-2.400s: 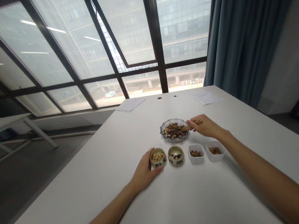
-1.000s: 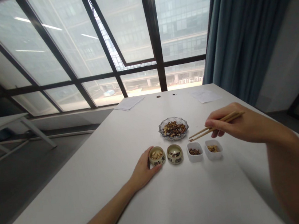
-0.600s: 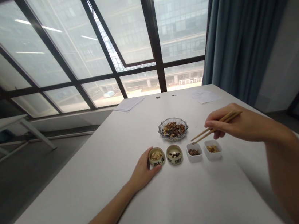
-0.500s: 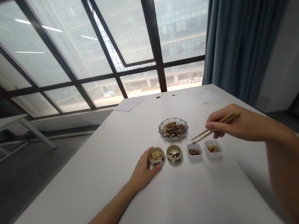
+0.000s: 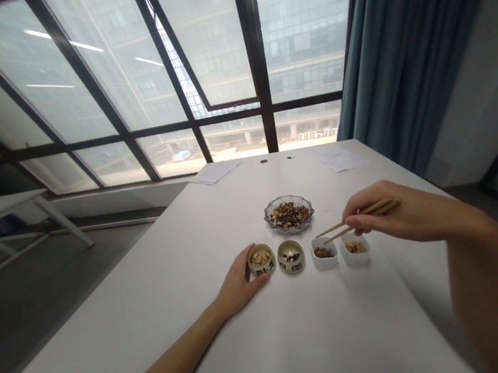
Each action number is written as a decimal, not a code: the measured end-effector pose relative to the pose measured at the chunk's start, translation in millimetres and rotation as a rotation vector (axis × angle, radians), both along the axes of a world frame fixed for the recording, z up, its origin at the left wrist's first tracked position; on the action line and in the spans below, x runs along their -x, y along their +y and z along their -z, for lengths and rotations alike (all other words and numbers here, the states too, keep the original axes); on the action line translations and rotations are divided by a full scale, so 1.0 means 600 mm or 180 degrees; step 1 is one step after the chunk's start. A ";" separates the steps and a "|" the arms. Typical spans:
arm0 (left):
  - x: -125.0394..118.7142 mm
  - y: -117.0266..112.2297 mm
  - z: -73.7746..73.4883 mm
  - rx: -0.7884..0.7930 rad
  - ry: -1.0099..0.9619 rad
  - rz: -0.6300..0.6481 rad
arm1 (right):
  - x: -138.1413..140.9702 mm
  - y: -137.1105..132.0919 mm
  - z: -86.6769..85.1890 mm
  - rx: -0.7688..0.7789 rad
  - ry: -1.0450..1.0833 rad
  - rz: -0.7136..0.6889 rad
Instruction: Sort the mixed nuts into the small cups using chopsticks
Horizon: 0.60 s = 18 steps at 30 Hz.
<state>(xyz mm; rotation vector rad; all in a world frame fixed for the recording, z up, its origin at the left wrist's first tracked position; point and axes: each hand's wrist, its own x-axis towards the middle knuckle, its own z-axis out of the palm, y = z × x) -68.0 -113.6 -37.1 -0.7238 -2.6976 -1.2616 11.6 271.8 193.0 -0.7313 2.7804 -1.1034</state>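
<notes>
Facing a tall wall of dark-framed windows (image 5: 80, 92) with a teal curtain (image 5: 395, 39) at the right, I sit at a long white table (image 5: 296, 339) with two sheets of paper (image 5: 213, 173) lying at its far end. Mid-table sits a scalloped glass dish (image 5: 266, 218) heaped with mixed nuts and seeds. Nearer me, in a row, are two brass bowls and two square white dishes: the left brass bowl (image 5: 261, 259) holds pale nuts, the right brass bowl (image 5: 290, 257) dark seeds, the first white dish (image 5: 325, 258) dark brown pieces, and the second white dish (image 5: 355, 250) tan pieces. My left hand (image 5: 238, 282) rests on the table, fingers curled against the left brass bowl's side. My right hand (image 5: 390, 214) is raised, fingers pinching wooden chopsticks (image 5: 341, 226), their tips just above the first white dish's far rim.
</notes>
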 end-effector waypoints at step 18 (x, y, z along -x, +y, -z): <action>-0.001 0.002 -0.003 0.0038 0.0004 -0.0025 | 0.119 -0.069 0.105 0.1026 0.0466 0.0424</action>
